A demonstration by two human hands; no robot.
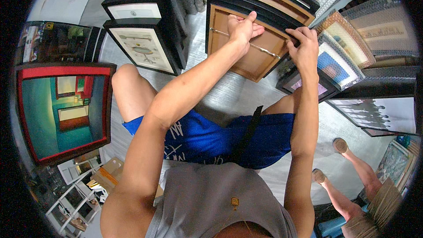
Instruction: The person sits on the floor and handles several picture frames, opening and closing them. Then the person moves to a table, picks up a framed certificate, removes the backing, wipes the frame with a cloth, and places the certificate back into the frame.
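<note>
Left hand (245, 28) hung open over back of frame (250, 65); right hand (304, 46) gripped its corner. Handling called for level two-handed hold, wire (266, 52) unsnagged.

2 hands (241, 29), 1 wire-backed frame (246, 65), 2 blk-framed prints (143, 49) upper l, 1 red-bordered pic (66, 112), 2 brn shoes (318, 176)

Laid with streaked grey floor (330, 132); lit to a pale gloss; fitted, lower left, with white open framework (75, 187).
</note>
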